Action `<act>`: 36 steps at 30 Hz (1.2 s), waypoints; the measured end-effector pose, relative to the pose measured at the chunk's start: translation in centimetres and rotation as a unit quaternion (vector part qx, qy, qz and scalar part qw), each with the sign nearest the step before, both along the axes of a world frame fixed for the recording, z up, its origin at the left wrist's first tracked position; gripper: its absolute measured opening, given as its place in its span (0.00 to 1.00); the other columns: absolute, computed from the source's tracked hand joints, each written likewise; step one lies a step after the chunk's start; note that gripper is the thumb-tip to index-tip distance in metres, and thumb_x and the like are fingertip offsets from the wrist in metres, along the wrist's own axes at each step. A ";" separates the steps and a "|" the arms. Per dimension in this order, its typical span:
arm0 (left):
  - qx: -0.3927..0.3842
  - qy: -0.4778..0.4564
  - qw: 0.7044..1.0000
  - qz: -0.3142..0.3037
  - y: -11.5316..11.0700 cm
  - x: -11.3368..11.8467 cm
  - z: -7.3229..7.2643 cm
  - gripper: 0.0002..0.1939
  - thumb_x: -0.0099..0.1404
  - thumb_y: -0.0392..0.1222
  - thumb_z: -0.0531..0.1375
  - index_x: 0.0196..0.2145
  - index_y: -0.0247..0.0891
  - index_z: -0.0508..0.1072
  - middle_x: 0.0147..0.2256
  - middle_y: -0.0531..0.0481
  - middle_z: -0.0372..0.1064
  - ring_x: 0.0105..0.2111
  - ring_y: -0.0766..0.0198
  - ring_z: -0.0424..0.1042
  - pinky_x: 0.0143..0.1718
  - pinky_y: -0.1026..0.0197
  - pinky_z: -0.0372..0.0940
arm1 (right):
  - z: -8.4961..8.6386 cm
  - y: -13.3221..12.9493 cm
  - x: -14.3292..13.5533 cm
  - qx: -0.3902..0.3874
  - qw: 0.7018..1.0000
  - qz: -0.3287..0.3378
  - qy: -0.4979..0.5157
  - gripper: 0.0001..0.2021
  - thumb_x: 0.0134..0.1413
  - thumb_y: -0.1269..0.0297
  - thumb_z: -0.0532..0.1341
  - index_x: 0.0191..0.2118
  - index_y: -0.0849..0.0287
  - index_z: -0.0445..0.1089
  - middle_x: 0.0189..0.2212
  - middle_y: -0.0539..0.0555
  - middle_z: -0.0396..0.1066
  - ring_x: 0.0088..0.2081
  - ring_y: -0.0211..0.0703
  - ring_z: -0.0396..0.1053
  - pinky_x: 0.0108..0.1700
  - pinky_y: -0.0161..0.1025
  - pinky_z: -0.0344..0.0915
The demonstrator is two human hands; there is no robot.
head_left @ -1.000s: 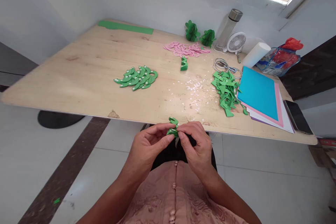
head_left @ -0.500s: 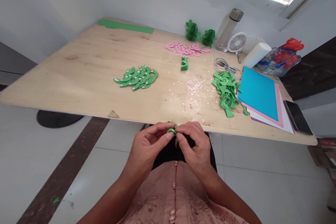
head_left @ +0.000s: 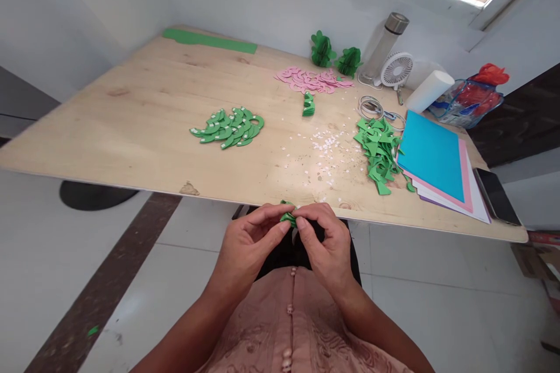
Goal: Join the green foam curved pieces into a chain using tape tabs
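Between my two hands, just off the table's front edge, is a small green paper piece (head_left: 287,217), partly covered by fingers. My left hand (head_left: 251,236) pinches its left side between thumb and fingers. My right hand (head_left: 324,240) is closed at its right side, thumb and forefinger tips on it. On the table ahead to the left lies a pile of curved green paper pieces (head_left: 231,128) with small white tabs on them. A small stack of green paper pieces (head_left: 308,105) sits farther back, near the middle.
Small white paper bits (head_left: 326,143) are scattered on the wooden table (head_left: 144,111). Green scraps (head_left: 380,154), tape rolls (head_left: 370,108), coloured sheets (head_left: 433,154) and a phone (head_left: 496,195) lie right. Pink pieces (head_left: 310,80), green paper ornaments (head_left: 322,49), a bottle (head_left: 385,46) and a fan (head_left: 396,69) are behind.
The right thumb has shifted slightly on the green paper piece, showing a little more of it. Both hands stay in nearly the same place.
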State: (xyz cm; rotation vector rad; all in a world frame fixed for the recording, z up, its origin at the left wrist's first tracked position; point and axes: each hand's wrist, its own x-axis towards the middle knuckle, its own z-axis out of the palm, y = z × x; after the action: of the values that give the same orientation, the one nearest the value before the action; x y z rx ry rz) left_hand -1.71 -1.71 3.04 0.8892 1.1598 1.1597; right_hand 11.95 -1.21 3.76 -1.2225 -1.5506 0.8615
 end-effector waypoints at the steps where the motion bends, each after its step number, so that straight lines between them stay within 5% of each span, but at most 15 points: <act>1: -0.001 -0.001 1.000 -0.002 0.0 0.0 0.0 0.08 0.56 0.38 0.63 0.36 0.42 0.77 0.36 0.52 0.74 0.38 0.65 0.71 0.41 0.66 0.66 | 0.0 0.0 0.0 -0.004 1.000 -0.001 0.002 0.06 0.55 0.70 0.57 0.33 0.57 0.72 0.30 0.52 0.73 0.35 0.41 0.68 0.39 0.40 0.64; 10: -0.006 0.000 1.000 -0.003 -0.2 0.1 0.0 0.08 0.55 0.38 0.64 0.36 0.41 0.77 0.36 0.52 0.74 0.39 0.64 0.72 0.41 0.66 0.66 | -0.1 0.0 -0.1 -0.003 1.000 -0.017 -0.016 0.07 0.55 0.70 0.57 0.32 0.57 0.72 0.28 0.51 0.73 0.33 0.41 0.68 0.38 0.40 0.64; 36: -0.010 0.001 1.000 -0.002 -0.2 0.2 -0.1 0.09 0.56 0.39 0.63 0.37 0.40 0.77 0.38 0.50 0.75 0.41 0.61 0.72 0.44 0.62 0.66 | -0.7 -0.4 -0.1 0.172 0.972 -0.029 -0.156 0.07 0.56 0.73 0.56 0.35 0.57 0.71 0.30 0.52 0.74 0.35 0.43 0.69 0.40 0.44 0.63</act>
State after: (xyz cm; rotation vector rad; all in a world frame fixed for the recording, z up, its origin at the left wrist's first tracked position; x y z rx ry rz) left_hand -1.53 -1.87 2.96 0.8779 1.1694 1.1421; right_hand 11.86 -1.58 3.07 -1.1760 -1.8152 0.3484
